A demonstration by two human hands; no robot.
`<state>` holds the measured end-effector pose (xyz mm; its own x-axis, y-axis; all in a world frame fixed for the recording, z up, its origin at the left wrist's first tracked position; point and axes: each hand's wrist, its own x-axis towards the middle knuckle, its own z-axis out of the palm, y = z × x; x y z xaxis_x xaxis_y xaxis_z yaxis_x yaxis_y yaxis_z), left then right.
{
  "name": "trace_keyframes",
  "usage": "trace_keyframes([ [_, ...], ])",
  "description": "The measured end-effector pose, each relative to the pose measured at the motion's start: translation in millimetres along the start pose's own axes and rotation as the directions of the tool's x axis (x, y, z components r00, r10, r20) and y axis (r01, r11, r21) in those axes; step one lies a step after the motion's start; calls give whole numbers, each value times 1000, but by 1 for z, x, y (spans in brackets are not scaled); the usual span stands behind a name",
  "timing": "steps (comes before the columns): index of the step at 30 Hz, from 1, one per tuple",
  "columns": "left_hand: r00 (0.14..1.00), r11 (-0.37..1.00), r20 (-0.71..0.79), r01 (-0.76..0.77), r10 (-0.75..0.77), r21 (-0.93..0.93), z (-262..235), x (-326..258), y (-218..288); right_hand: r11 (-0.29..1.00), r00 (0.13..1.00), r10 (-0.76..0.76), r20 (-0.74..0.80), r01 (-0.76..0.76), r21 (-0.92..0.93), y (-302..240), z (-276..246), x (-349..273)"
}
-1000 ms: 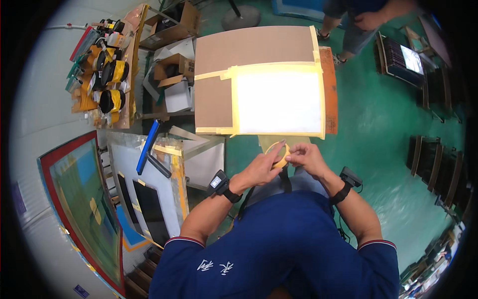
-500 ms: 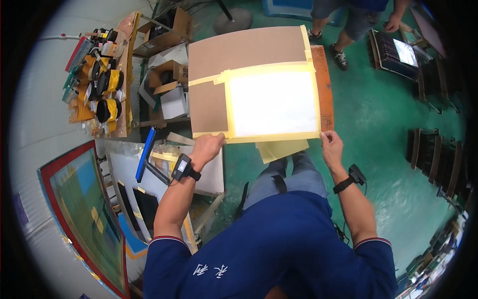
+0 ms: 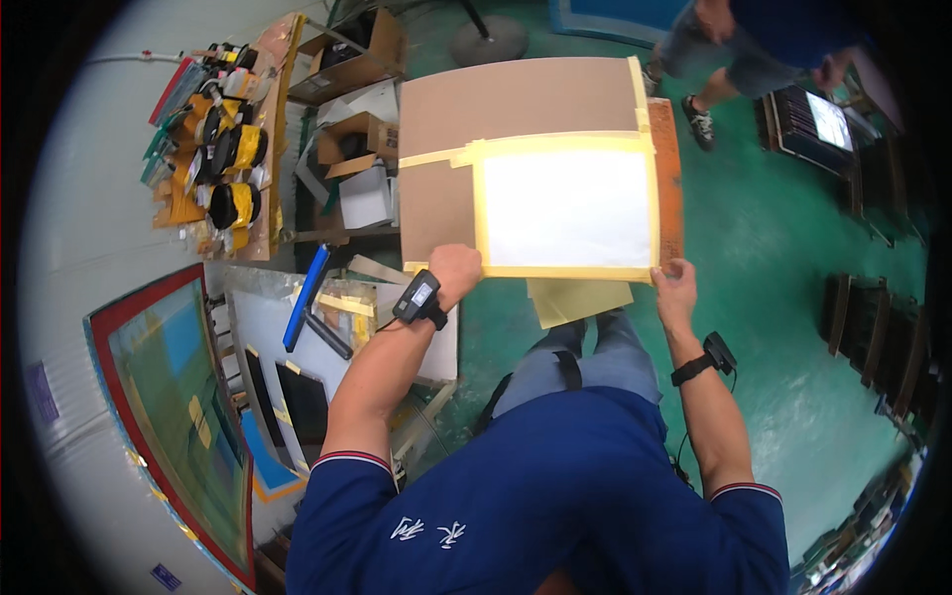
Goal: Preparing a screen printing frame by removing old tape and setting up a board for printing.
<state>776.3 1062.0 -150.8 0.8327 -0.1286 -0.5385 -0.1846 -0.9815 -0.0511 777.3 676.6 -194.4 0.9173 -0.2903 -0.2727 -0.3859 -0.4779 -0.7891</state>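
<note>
In front of me lies a brown board with a bright white rectangular sheet framed by yellow masking tape. My left hand is closed at the board's near edge, against the tape strip left of the sheet's near left corner. Its fingertips are hidden beneath the knuckles. At the near right corner my right hand pinches the strip's end between thumb and fingers. A pale yellow sheet shows below the board's near edge.
An orange-brown surface juts out right of the board. At the left stand a blue-edged squeegee, a red-framed screen and a shelf of tape rolls. Another person stands at the far right, near dark racks.
My left hand has slid rightward along the near edge, its wrist turning over. The right hand keeps its pinch at the corner. The whole view has shifted slightly, and the other person has moved.
</note>
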Motion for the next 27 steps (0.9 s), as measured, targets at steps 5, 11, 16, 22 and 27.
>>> trace_keyframes([
  [5, 999, 999, 36, 37, -38, 10, -13, 0, 7, 617, 550, -735, 396, 785, 55, -49, 44, -29],
  [11, 995, 995, -57, 80, -83, -52, -6, -3, 4, 78, 142, -670, 729, 990, -121, -97, 162, -81],
  [16, 990, 978, -82, 102, -118, -182, 4, -6, 7, -152, 37, -574, 818, 977, -151, -89, 178, -75],
  [22, 948, 946, -303, 0, -103, -323, 10, -32, 11, -149, -5, -559, 829, 984, -95, -90, 179, -64],
  [27, 724, 806, -664, -275, -185, -524, 7, -59, 10, -110, -11, -570, 821, 992, -63, -102, 179, -69],
])
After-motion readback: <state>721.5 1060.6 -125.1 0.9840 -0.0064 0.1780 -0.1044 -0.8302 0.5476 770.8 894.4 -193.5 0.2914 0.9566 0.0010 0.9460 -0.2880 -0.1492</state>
